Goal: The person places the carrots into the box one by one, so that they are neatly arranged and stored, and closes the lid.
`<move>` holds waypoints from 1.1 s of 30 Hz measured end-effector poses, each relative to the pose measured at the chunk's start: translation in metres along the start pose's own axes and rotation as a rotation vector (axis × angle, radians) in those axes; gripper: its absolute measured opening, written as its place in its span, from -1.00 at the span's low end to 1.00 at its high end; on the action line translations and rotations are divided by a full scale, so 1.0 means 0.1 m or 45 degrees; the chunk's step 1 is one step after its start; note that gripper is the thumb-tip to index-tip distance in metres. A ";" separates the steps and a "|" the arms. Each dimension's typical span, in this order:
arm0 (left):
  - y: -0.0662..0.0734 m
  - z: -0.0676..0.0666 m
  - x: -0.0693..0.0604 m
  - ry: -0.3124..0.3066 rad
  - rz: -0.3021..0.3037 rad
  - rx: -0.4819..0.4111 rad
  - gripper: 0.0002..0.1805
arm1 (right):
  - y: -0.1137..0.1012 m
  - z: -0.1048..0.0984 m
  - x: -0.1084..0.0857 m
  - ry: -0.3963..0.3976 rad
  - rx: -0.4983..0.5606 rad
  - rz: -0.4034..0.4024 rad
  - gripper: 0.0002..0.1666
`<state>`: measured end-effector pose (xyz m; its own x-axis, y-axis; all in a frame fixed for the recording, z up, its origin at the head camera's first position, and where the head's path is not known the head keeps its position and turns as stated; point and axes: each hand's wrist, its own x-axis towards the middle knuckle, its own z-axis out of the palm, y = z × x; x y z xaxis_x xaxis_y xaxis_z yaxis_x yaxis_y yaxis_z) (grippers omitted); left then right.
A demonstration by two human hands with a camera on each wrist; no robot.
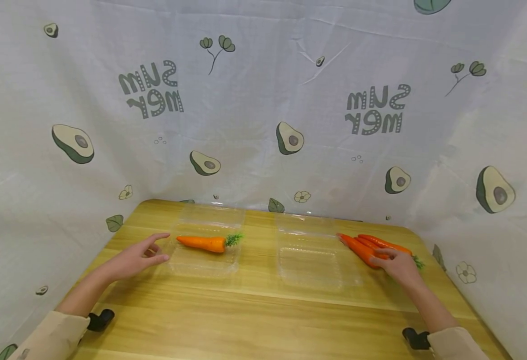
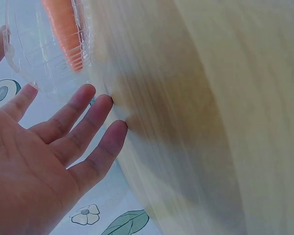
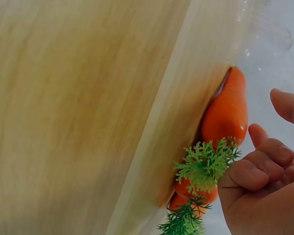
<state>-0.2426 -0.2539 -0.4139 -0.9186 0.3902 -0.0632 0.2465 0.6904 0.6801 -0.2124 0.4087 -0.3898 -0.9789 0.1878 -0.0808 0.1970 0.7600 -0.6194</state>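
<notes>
On the left of the table, a single orange carrot (image 1: 202,243) with a leafy green top lies in a clear plastic container (image 1: 200,270). My left hand (image 1: 135,257) is at that container's left side, fingers spread and holding nothing; the left wrist view shows the palm (image 2: 34,171) beside the container's wall (image 2: 29,49). At the far right, several carrots (image 1: 358,249) lie together beside a second clear container (image 1: 308,282). Over them is my right hand (image 1: 398,267). In the right wrist view its thumb (image 3: 289,107) stands apart from the nearest carrot (image 3: 228,115), the index fingertip close to it.
Both containers have clear lids (image 1: 211,215) folded back toward the rear edge. The wooden table (image 1: 245,320) is enclosed by a white curtain (image 1: 254,100) printed with avocados. A black wrist mount (image 1: 100,320) shows at each sleeve.
</notes>
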 end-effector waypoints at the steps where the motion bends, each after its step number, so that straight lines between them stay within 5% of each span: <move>1: 0.00 0.00 0.00 0.001 -0.001 0.000 -0.23 | 0.00 0.00 0.00 -0.002 -0.008 -0.003 -0.18; 23: 0.01 0.00 -0.01 0.009 -0.013 0.010 -0.23 | 0.06 -0.05 0.10 0.001 -0.114 0.062 -0.10; 33: -0.02 0.00 0.01 0.011 -0.009 0.010 -0.23 | 0.10 -0.06 0.16 -0.003 -0.221 -0.012 -0.17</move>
<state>-0.2439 -0.2549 -0.4154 -0.9229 0.3801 -0.0611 0.2426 0.6976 0.6742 -0.2256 0.4228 -0.3921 -0.9808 0.1791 -0.0774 0.1942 0.8578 -0.4759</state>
